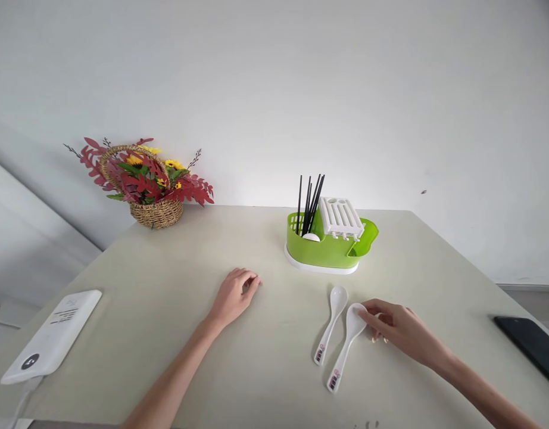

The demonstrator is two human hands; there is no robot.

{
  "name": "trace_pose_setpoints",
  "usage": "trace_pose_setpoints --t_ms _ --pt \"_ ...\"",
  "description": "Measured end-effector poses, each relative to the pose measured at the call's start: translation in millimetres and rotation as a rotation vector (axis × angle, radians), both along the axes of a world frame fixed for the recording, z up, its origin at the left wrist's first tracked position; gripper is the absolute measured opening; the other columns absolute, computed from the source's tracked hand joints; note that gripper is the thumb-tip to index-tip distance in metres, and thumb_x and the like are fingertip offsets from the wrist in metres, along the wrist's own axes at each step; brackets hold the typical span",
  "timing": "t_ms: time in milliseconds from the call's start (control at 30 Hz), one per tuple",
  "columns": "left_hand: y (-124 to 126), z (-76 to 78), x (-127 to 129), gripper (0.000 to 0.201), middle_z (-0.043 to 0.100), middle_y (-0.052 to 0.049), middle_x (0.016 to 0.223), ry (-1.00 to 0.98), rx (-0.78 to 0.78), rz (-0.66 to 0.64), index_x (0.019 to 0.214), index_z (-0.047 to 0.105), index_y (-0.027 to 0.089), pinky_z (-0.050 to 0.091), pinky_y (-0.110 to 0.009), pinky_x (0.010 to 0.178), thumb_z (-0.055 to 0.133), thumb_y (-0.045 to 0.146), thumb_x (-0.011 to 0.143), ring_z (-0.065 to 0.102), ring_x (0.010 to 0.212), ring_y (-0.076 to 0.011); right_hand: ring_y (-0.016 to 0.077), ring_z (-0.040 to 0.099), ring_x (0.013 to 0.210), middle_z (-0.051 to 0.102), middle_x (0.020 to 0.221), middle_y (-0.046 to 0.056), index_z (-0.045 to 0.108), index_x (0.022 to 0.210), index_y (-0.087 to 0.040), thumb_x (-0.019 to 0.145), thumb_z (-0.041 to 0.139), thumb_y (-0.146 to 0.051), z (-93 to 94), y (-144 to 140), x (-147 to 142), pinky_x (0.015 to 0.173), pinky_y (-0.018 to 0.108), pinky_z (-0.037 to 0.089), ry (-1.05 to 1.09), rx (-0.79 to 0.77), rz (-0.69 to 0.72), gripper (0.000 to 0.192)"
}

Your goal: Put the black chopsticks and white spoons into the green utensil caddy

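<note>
Two white plastic spoons lie side by side on the pale table (176, 333), handles toward me. My right hand (397, 329) rests on the table with its fingertips touching the bowl of the right spoon (347, 344). The left spoon (330, 322) lies just beside it, untouched. My left hand (234, 294) lies flat on the table with loosely curled fingers, holding nothing. Behind the spoons stands a green cutlery holder (321, 250) on a white base, with several black chopsticks (310, 204) upright in it and a white slotted insert (340, 217) on top.
A wicker basket of red and yellow artificial flowers (144, 182) stands at the far left by the wall. A white power bank (53, 335) lies near the left edge. A black phone (531, 344) lies at the right edge.
</note>
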State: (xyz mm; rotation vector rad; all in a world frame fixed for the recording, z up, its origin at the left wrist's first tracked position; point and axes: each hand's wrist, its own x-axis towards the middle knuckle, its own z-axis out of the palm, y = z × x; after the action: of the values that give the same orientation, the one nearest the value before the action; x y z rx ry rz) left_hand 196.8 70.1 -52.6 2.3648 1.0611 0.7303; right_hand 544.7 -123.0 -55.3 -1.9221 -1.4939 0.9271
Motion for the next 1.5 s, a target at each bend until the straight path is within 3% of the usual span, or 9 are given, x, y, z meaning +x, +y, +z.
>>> trace_pose_setpoints --t_ms 133,233,467,600,767,900,1100,1300,1500 --pt "1 -0.8 0 0.036 0.072 -0.004 0.086 0.002 0.009 -0.006 0.084 0.068 0.025 0.049 -0.035 0.088 0.045 0.043 0.105 0.063 0.084 -0.0218 0.0199 0.07 0.066 0.075 0.077 0.002 0.073 0.09 -0.026 0.097 0.05 -0.068 11.2 -4 -9 0.067 0.033 0.057 0.04 -0.034 0.002 0.048" --pt "0 -1.2 0 0.035 0.071 -0.003 0.084 -0.004 0.009 0.001 0.083 0.068 0.025 0.048 -0.035 0.088 0.046 0.041 0.104 0.063 0.084 -0.0216 0.0196 0.068 0.067 0.072 0.072 0.002 0.073 0.093 -0.026 0.097 0.051 -0.066 33.1 -11 -19 0.066 0.032 0.056 0.048 0.01 0.021 0.046" --pt "-2 -4.0 -1 0.034 0.072 -0.004 0.084 -0.023 0.019 -0.004 0.082 0.067 0.025 0.048 -0.037 0.09 0.046 0.039 0.104 0.062 0.083 -0.022 0.0191 0.064 0.058 0.074 0.074 0.003 0.076 0.095 -0.03 0.09 0.066 -0.063 129.4 3 -47 0.043 0.028 0.047 -0.098 0.454 -0.147 0.036" --pt "-2 -5.9 -2 0.033 0.073 -0.004 0.084 -0.031 0.02 -0.016 0.082 0.067 0.025 0.048 -0.038 0.09 0.045 0.037 0.104 0.063 0.083 -0.0221 0.0245 0.072 0.065 0.077 0.077 0.004 0.076 0.093 -0.033 0.088 0.071 -0.061 180.4 30 -68 0.053 0.035 0.057 -0.154 0.71 -0.32 0.029" --pt "-3 -8.8 -5 0.031 0.074 -0.003 0.083 -0.052 0.02 -0.026 0.08 0.066 0.025 0.047 -0.038 0.09 0.047 0.033 0.103 0.063 0.082 -0.0217 0.0311 0.077 0.081 0.079 0.088 0.007 0.073 0.096 -0.033 0.095 0.065 -0.052 208.4 63 -80 0.077 0.048 0.06 -0.341 0.974 -0.4 0.021" --pt "-6 -10.8 -7 0.031 0.074 -0.003 0.084 -0.058 0.027 -0.042 0.08 0.065 0.024 0.046 -0.038 0.092 0.046 0.029 0.103 0.063 0.085 -0.0216 0.0274 0.077 0.078 0.08 0.086 0.006 0.074 0.098 -0.031 0.1 0.058 -0.048 202.3 91 -76 0.077 0.044 0.056 -0.62 1.027 -0.346 0.024" --pt "-13 -12.3 -11 0.03 0.073 -0.003 0.083 -0.057 0.019 -0.063 0.08 0.066 0.025 0.046 -0.038 0.09 0.048 0.03 0.103 0.064 0.084 -0.0219 0.0146 0.066 0.058 0.081 0.085 0.0 0.078 0.099 -0.028 0.101 0.056 -0.04 158.5 127 -76 0.054 0.027 0.037 -0.875 1.02 -0.261 0.026" --pt "-14 -15.1 -12 0.027 0.071 -0.003 0.081 -0.037 0.037 -0.071 0.082 0.066 0.023 0.045 -0.038 0.088 0.049 0.027 0.102 0.062 0.084 -0.0215 0.0116 0.053 0.049 0.068 0.056 -0.002 0.08 0.092 -0.025 0.1 0.055 -0.033 128.9 137 -91 0.049 0.024 0.023 -1.024 0.956 -0.187 0.027" --pt "-14 -15.1 -12 0.026 0.07 -0.002 0.08 -0.024 0.053 -0.077 0.082 0.065 0.023 0.044 -0.037 0.088 0.049 0.025 0.102 0.061 0.083 -0.0205 0.0112 0.061 0.055 0.071 0.061 -0.002 0.081 0.093 -0.024 0.099 0.06 -0.03 111.6 136 -95 0.05 0.025 0.023 -1.043 0.958 -0.097 0.023"
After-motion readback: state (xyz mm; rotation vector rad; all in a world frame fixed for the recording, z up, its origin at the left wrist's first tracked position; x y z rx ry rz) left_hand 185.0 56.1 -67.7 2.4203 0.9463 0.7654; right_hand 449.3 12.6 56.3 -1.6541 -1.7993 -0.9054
